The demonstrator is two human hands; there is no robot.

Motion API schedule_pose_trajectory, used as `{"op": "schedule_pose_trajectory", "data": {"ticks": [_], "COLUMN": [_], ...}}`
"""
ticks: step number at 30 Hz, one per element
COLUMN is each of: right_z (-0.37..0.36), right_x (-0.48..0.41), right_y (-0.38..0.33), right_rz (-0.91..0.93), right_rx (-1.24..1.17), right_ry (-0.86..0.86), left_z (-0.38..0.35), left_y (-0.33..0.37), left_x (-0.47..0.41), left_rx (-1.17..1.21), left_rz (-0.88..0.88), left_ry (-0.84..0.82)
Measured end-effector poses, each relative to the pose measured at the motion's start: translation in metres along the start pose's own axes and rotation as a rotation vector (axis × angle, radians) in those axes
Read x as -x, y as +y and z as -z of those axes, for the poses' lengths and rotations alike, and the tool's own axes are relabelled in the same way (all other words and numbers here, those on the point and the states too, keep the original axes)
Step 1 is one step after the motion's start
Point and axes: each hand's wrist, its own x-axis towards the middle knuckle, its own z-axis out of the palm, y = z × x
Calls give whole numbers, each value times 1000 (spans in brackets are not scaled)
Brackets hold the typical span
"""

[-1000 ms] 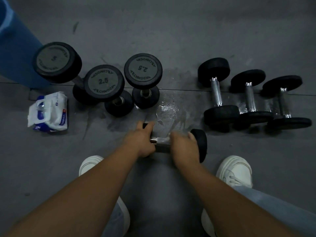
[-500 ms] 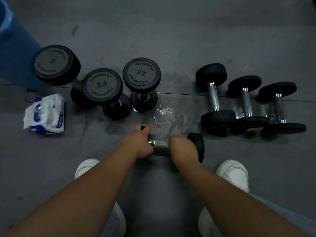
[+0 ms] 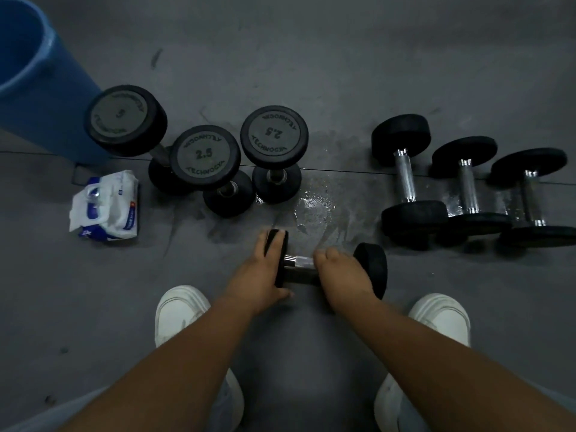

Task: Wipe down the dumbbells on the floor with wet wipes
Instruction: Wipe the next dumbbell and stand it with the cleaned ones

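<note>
Against the frame half a second ago: the whole view has slid a little, and more of the blue bucket (image 3: pixel 40 98) rim shows at top left. The dumbbell (image 3: pixel 372 269) lies in about the same spot on the floor (image 3: pixel 311 57), just in front of the white shoes (image 3: pixel 180 310). The thumb (image 3: pixel 285 295) of the left hand (image 3: pixel 258 272) now juts out on the near side of the left head. We did not see it there before. The right hand (image 3: pixel 343 272) looks unchanged in its place on the handle.

Fingers, left: the fingers (image 3: pixel 261 249) are draped over the top of the left head and bent round it, thumb opposite, so the hand grips that head.

Fingers, right: the hand is curled over the handle, hard against the right head. Its fingertips are hidden under the hand. A pale patch shows on the handle between the hands. We cannot tell whether it is a wipe or bare chrome.

Surroundings:
- The standing dumbbells (image 3: pixel 205 154), three on end, are behind and to the left.
- The lying dumbbells (image 3: pixel 405 179), three side by side, are to the right.
- A wet patch (image 3: pixel 318 204) is between the two groups.
- The wipes pack (image 3: pixel 106 207) sits just beside the bucket.
</note>
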Motion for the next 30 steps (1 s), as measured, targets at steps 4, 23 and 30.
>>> {"op": "schedule_pose_trajectory", "data": {"ticks": [4, 23, 30], "right_z": [15, 14, 4], "right_x": [-23, -13, -22], "right_y": [17, 0, -5], "right_rz": [26, -199, -278], "right_rx": [-61, -108, -209], "right_ry": [-196, 262, 297], "left_z": [18, 24, 31], "left_y": [14, 20, 23], "left_x": [-17, -25, -35], "left_rx": [-42, -129, -127], "left_rz": [80, 95, 142], "left_ry": [17, -59, -109]}}
